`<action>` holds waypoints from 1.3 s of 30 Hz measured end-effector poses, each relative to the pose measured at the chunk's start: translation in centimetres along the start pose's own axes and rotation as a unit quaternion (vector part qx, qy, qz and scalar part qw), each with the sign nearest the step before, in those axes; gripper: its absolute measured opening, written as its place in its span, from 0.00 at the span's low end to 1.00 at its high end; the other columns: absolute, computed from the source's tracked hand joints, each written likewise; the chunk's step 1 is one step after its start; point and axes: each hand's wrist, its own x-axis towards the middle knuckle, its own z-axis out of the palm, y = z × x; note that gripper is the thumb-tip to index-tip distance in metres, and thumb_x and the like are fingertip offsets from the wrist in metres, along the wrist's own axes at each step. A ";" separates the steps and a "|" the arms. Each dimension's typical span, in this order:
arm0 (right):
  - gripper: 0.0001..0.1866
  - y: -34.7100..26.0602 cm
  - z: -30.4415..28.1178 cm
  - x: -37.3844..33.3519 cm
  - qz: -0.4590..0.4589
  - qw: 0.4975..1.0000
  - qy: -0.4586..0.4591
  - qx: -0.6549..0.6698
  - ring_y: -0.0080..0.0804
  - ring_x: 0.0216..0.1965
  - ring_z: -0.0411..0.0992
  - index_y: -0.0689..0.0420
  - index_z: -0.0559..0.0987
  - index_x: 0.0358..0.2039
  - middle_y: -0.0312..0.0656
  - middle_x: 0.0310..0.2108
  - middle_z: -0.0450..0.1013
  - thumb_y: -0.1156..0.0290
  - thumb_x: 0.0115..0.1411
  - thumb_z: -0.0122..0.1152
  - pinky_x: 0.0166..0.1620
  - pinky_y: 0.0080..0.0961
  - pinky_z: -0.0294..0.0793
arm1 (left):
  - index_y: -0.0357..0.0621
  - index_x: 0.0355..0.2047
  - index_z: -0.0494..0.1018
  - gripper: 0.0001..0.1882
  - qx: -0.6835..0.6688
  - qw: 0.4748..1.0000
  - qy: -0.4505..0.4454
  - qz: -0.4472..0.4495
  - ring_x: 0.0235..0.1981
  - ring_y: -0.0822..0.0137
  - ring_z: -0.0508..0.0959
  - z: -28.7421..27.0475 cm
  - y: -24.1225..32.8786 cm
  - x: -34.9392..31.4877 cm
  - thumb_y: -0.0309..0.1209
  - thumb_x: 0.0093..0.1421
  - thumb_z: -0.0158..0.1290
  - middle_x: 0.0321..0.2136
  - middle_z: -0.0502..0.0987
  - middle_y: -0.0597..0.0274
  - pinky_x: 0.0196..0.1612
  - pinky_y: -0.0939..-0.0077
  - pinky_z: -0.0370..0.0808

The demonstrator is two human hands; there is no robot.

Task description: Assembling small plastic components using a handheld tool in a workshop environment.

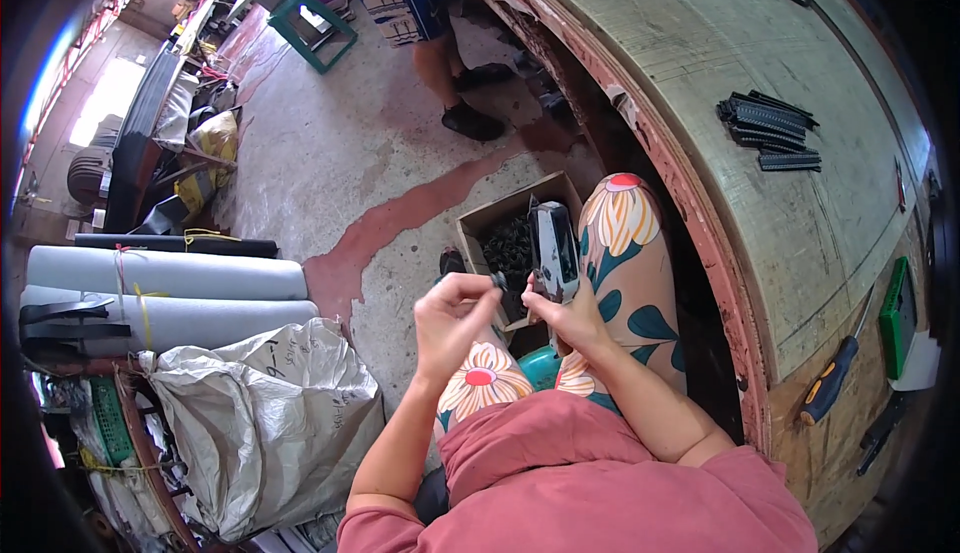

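- My left hand (450,321): thumb and fingertips pinched narrow on a small dark piece (498,281), its shape too small to tell.
- My right hand (570,315): fingers wrapped round the near end of a silver-and-black, block-shaped hand tool (556,245), just right of the left fingers.
- Open-topped brown box (505,207) of small black pieces (506,253): below and beyond my fingers.
- Crumpled white woven sack (255,433): left of my fingers, bearing dark handwritten marks.
- Flat black ribbed strips (768,125), piled: well right of my fingers, on the worn wooden bench (700,63).
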 end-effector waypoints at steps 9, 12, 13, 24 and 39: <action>0.17 -1.3 0.2 -0.5 -0.202 0.974 -0.096 0.027 0.21 0.35 0.70 0.61 0.71 0.41 0.39 0.33 0.72 0.82 0.50 0.60 0.41 0.20 0.71 | 0.33 0.35 0.74 0.10 -0.172 0.957 -0.008 -0.235 0.26 0.73 0.78 -0.9 -0.8 1.5 0.27 0.55 0.57 0.26 0.77 0.60 0.33 0.83 0.77; 0.17 -1.1 0.0 -0.5 -0.236 0.966 -0.100 -0.018 0.22 0.33 0.71 0.61 0.70 0.41 0.39 0.32 0.72 0.81 0.49 0.61 0.39 0.20 0.71 | 0.34 0.35 0.74 0.09 -0.187 0.951 -0.019 -0.246 0.27 0.72 0.78 -0.9 -1.4 1.5 0.27 0.56 0.57 0.28 0.77 0.59 0.33 0.82 0.77; 0.17 -1.3 0.0 -0.6 -0.209 0.972 -0.105 -0.016 0.22 0.32 0.71 0.61 0.70 0.40 0.39 0.31 0.72 0.81 0.49 0.61 0.38 0.20 0.71 | 0.35 0.35 0.75 0.08 -0.189 0.949 -0.028 -0.249 0.27 0.71 0.78 -1.0 -1.6 1.6 0.27 0.57 0.56 0.28 0.78 0.59 0.33 0.80 0.78; 0.12 -1.2 0.4 -0.6 -0.102 0.994 -0.037 -0.007 0.22 0.29 0.72 0.61 0.71 0.37 0.38 0.27 0.72 0.78 0.50 0.59 0.34 0.21 0.72 | 0.37 0.34 0.74 0.08 -0.168 0.948 -0.029 -0.270 0.29 0.67 0.80 0.3 -1.2 0.6 0.29 0.57 0.55 0.31 0.78 0.58 0.33 0.77 0.78; 0.10 -0.2 0.5 -0.4 -0.077 0.997 -0.016 0.006 0.19 0.28 0.69 0.60 0.71 0.34 0.36 0.27 0.71 0.79 0.49 0.57 0.33 0.20 0.71 | 0.33 0.33 0.74 0.07 -0.137 0.976 0.002 -0.167 0.29 0.71 0.79 1.7 -2.4 -0.2 0.24 0.55 0.57 0.31 0.77 0.57 0.36 0.79 0.78</action>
